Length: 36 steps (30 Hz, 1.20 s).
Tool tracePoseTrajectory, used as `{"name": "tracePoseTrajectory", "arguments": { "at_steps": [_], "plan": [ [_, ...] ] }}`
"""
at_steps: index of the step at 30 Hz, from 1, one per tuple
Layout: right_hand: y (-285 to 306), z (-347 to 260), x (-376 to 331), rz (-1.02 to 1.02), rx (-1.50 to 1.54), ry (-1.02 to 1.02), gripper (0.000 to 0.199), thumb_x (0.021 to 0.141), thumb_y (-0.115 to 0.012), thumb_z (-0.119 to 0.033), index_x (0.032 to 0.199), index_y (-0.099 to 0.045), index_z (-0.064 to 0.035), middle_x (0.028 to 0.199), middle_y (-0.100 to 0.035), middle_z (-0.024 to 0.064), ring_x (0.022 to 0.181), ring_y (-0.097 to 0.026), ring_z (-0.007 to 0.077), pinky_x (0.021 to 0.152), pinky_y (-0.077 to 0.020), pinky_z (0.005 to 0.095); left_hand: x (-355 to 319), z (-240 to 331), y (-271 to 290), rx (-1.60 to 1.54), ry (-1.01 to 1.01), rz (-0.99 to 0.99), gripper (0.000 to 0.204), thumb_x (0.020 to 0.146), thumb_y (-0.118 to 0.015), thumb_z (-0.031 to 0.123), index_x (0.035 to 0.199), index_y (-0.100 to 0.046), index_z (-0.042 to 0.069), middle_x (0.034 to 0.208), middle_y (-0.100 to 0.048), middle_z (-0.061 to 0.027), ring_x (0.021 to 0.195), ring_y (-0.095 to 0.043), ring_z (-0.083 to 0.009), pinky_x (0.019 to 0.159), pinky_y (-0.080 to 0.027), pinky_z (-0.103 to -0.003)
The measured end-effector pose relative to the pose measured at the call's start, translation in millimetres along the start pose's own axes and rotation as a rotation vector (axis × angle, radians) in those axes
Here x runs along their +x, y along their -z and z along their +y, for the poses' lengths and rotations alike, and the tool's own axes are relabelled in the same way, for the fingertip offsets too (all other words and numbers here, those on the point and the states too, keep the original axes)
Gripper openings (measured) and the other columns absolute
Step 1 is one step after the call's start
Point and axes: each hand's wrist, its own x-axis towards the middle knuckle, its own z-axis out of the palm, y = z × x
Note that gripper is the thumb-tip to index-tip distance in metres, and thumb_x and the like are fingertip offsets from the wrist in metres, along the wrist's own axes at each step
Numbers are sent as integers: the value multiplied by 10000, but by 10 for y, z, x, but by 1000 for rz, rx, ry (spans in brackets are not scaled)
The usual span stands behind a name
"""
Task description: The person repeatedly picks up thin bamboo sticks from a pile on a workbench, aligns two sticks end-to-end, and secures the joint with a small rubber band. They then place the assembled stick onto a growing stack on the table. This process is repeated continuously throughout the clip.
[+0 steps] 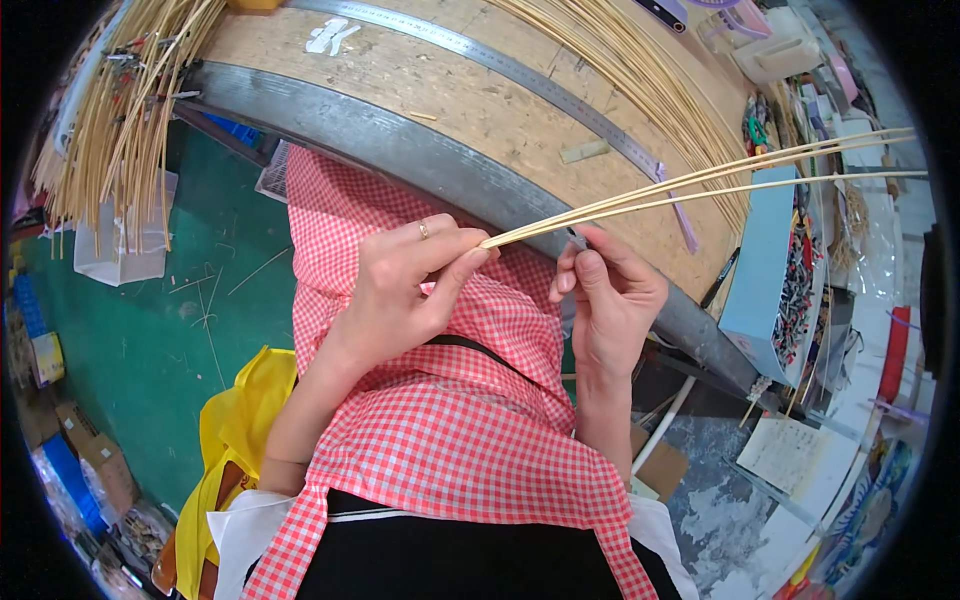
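Observation:
In my left hand (418, 270) a few long, thin, pale bamboo-like sticks (640, 200) are pinched by their ends between thumb and fingers. They reach to the right across the bench edge and fan apart toward their far ends. My right hand (612, 295) is closed just below the sticks, thumb against fingers. A small dark grey piece (577, 238) pokes out at its fingertips, too small to name. Both hands are above my lap, over a red-and-white checked apron (450, 425).
The wooden workbench (420, 85) has a dark front edge and carries a long metal ruler (500, 62). More sticks (660, 75) lie behind it; another bundle (120, 120) overhangs at left. On the right, a light blue box (752, 285) holds many small dark, red and white pieces.

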Motion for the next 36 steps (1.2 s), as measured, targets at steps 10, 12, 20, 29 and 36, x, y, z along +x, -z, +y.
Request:
{"name": "tracePoseTrajectory", "arguments": {
  "at_steps": [10,12,20,29,36],
  "plan": [
    [-47,54,-15,26,87,39,176,847,-586,72,1013,-645,68,783,-639,178,597,-596,179,537,-517,262,-13,19,-28,1,0,-36,84,783,-645,-10,866,-650,-24,643,-546,-111,525,-530,-212,464,-390,-310],
    [-49,49,-18,21,74,35,178,851,-583,66,1020,-641,71,791,-639,178,602,-598,179,541,-518,262,-20,16,-33,-7,4,-31,86,783,-645,-11,867,-647,-29,641,-543,-112,523,-527,-212,463,-388,-310],
    [-42,7,-31,-40,6,21,212,867,-589,24,1071,-611,79,883,-638,175,701,-616,184,589,-526,261,-16,-9,-35,-28,2,-19,84,783,-639,-20,866,-641,-35,629,-528,-108,516,-516,-206,460,-378,-305],
    [180,-297,219,-5,12,220,284,885,-598,-78,1130,-572,63,1006,-630,230,770,-619,206,598,-524,280,11,-116,53,-206,134,-255,108,817,-623,65,843,-667,-30,643,-588,-117,535,-534,-192,479,-393,-295],
    [364,-201,203,-30,151,198,138,868,-604,-43,951,-639,62,851,-658,231,600,-615,214,523,-511,289,-10,-381,169,-254,250,-442,140,816,-630,100,849,-672,-29,655,-611,-111,572,-555,-160,510,-408,-284]
  ]
}}
